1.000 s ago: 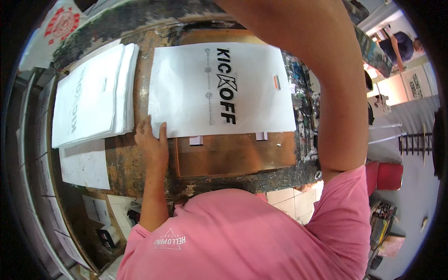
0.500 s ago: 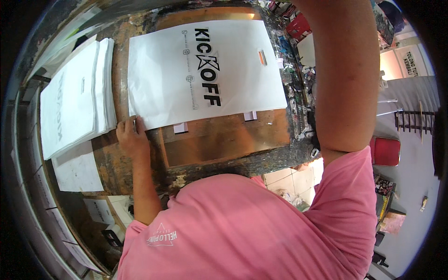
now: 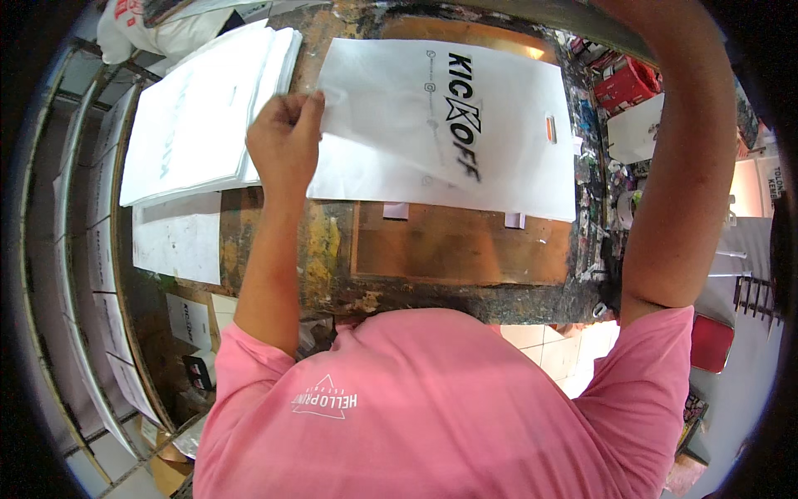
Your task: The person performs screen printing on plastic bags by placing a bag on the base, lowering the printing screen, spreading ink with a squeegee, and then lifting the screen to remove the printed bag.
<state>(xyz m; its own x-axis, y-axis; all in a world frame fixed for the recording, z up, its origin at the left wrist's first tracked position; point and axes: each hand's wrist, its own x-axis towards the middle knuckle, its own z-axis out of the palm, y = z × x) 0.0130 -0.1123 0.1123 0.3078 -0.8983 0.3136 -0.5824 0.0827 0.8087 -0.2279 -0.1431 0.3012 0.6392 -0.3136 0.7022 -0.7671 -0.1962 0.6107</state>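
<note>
The stained table (image 3: 324, 249) carries stacked white bags (image 3: 204, 116), a white sheet (image 3: 177, 241) and a brown board (image 3: 457, 249).

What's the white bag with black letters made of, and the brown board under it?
White bag: probably thin, slightly shiny plastic; print seems to show faintly through its lifted part.
Brown board: maybe varnished wood, glossy because it reflects light; I can't be sure.

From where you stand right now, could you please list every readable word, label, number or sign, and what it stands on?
I won't copy any wording, only where it stands:
White bag: large black lettering; tiny grey print, too small to read.
Stack: faint, blurred lettering.
Pink shirt: white lettering.
Wall sign: dark lettering, partly cut off.
Lower-left white sheet: black lettering.
Upper-left white cloth: red print, cut off.
</note>
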